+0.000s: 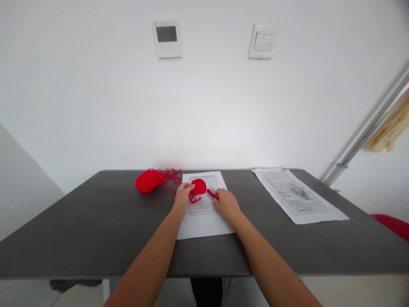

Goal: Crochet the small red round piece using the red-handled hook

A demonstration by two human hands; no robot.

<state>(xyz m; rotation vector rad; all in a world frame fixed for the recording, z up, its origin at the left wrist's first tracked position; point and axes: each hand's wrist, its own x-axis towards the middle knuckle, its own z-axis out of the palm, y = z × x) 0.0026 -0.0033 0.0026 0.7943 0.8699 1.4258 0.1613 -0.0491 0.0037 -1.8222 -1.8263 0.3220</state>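
My left hand is closed on the left edge of a flat, rounded red yarn piece, which looks crocheted. A small yellowish tip shows at those fingers; its kind is too small to make out. Loose red yarn dangles below the piece. In my right hand, the fingers pinch a short, narrow red stick-like thing, its far end pointing toward the rounded piece with a small gap between. Both hands are over a printed sheet on the dark table.
A red yarn ball lies left of the sheet, and its tangled strand runs toward my left hand. More printed paper lies at the right on the dark table. Behind stands a white wall with a panel and switches.
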